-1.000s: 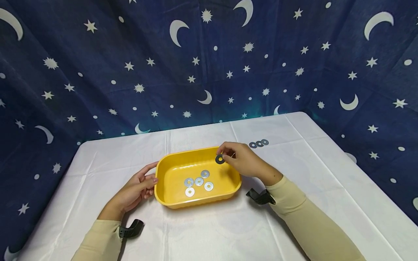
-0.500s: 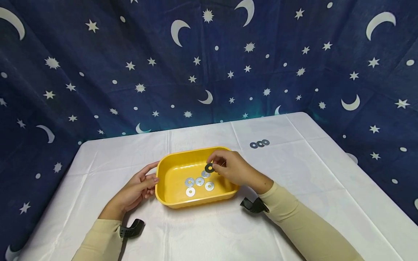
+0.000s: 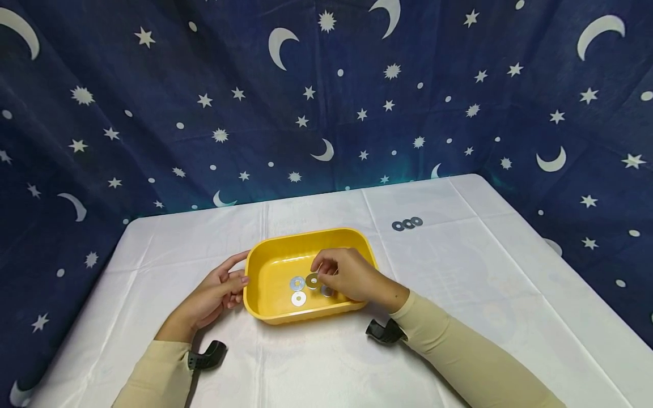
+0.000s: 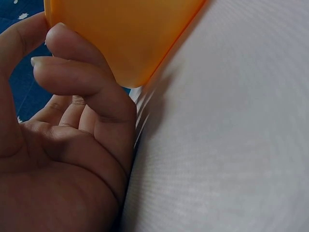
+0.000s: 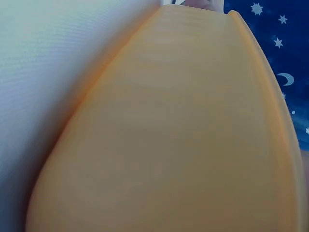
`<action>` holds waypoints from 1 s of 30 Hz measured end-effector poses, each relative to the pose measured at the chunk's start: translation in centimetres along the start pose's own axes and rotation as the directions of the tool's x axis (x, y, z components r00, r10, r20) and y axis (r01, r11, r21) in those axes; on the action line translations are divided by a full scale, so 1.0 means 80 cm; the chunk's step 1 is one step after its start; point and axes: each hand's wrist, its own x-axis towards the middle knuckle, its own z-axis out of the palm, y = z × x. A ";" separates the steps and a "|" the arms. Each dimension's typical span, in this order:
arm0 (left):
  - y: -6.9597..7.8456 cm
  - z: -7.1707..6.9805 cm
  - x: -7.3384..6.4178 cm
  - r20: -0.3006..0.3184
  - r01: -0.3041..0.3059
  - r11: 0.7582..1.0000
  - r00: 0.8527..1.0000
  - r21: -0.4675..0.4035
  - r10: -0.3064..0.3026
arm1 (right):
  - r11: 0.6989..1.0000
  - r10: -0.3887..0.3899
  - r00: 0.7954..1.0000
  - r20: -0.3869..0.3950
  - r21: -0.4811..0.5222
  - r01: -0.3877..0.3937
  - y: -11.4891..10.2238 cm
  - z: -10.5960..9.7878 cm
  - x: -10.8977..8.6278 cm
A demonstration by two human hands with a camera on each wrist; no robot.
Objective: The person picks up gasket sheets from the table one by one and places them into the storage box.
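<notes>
A shallow yellow tray (image 3: 265, 283) stands on the white-covered table. At its left end my left hand (image 3: 211, 297) holds it, thumb at the rim and index finger against the far corner. The left wrist view shows those curled fingers (image 4: 77, 79) right at the tray wall (image 4: 130, 38). My right hand (image 3: 352, 277) reaches inside, thumb and index finger pinching a metal washer (image 3: 309, 281) low over the tray floor. Several flat silver washers (image 3: 297, 283) lie around it, some partly hidden by that hand. From the right wrist, the tray's outer wall (image 5: 169, 121) hides the fingers.
Three dark washers (image 3: 408, 224) lie overlapping in a row on the tablecloth (image 3: 459, 272), beyond the tray to the right. A dark blue curtain (image 3: 204, 136) with moons and stars stands behind the table and along its sides.
My right hand has moved left and toward me with the washer, from above the tray's right far rim to low over the washers inside. The left hand has stayed at the tray's end.
</notes>
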 end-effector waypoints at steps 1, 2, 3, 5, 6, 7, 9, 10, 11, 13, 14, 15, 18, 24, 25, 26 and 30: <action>0.000 0.000 0.000 0.000 0.000 1.000 1.000 0.000 0.000 | 1.000 0.005 1.000 0.009 -0.002 -0.005 0.000 0.001 0.000; 0.001 0.001 0.000 -0.003 0.001 1.000 1.000 0.001 -0.001 | 1.000 0.010 1.000 0.019 -0.006 -0.010 0.000 0.001 0.000; 0.001 0.001 0.000 -0.006 0.003 1.000 1.000 0.001 -0.003 | 1.000 0.018 0.999 0.029 -0.010 -0.018 0.000 0.002 0.000; 0.001 0.001 0.000 -0.011 0.006 1.000 1.000 0.002 -0.006 | 0.999 0.031 0.998 0.046 -0.022 -0.030 0.001 0.003 0.001; 0.001 0.001 0.000 -0.014 0.007 1.000 1.000 0.004 -0.007 | 0.999 0.037 0.998 0.052 -0.029 -0.036 0.001 0.003 0.001; 0.001 0.001 0.000 -0.017 0.009 1.000 1.000 0.005 -0.009 | 0.999 0.044 0.997 0.059 -0.033 -0.042 0.001 0.003 0.001; 0.001 0.001 0.000 -0.020 0.012 1.000 1.000 0.005 -0.012 | 0.998 0.057 0.996 0.069 -0.039 -0.055 0.002 0.004 0.001; 0.001 0.001 0.000 -0.020 0.011 1.000 1.000 0.005 -0.011 | 0.997 0.062 0.995 0.072 -0.041 -0.060 0.003 0.004 0.001; 0.001 0.001 -0.001 -0.020 0.012 1.000 1.000 0.004 -0.012 | 0.997 0.065 0.995 0.073 -0.047 -0.061 0.003 0.004 0.002; 0.001 0.001 0.000 -0.019 0.013 1.000 1.000 0.002 -0.013 | 0.996 0.079 0.994 0.080 -0.056 -0.074 0.003 0.005 0.003; 0.001 0.001 0.000 -0.018 0.014 1.000 1.000 0.001 -0.014 | 0.995 0.086 0.993 0.085 -0.061 -0.081 0.004 0.005 0.003; 0.001 0.001 0.000 -0.018 0.014 1.000 1.000 0.000 -0.014 | 0.994 0.093 0.992 0.090 -0.064 -0.087 0.004 0.005 0.004; 0.001 0.002 0.000 -0.022 0.017 1.000 1.000 0.000 -0.017 | 0.992 0.108 0.988 0.111 -0.074 -0.100 0.005 0.006 0.005; 0.002 0.002 0.001 -0.031 0.027 1.000 0.999 0.004 -0.027 | 0.992 0.114 0.982 0.148 -0.075 -0.104 0.008 0.008 0.005; 0.002 0.002 0.001 -0.031 0.026 1.000 0.999 0.006 -0.026 | 0.992 0.112 0.982 0.153 -0.076 -0.102 0.008 0.009 0.005; 0.002 0.002 0.001 -0.031 0.024 1.000 0.999 0.006 -0.024 | 0.992 0.110 0.982 0.157 -0.077 -0.099 0.008 0.009 0.005; 0.002 0.002 0.001 -0.027 0.015 1.000 1.000 0.007 -0.015 | 0.994 0.096 0.980 0.175 -0.074 -0.084 0.007 0.008 0.004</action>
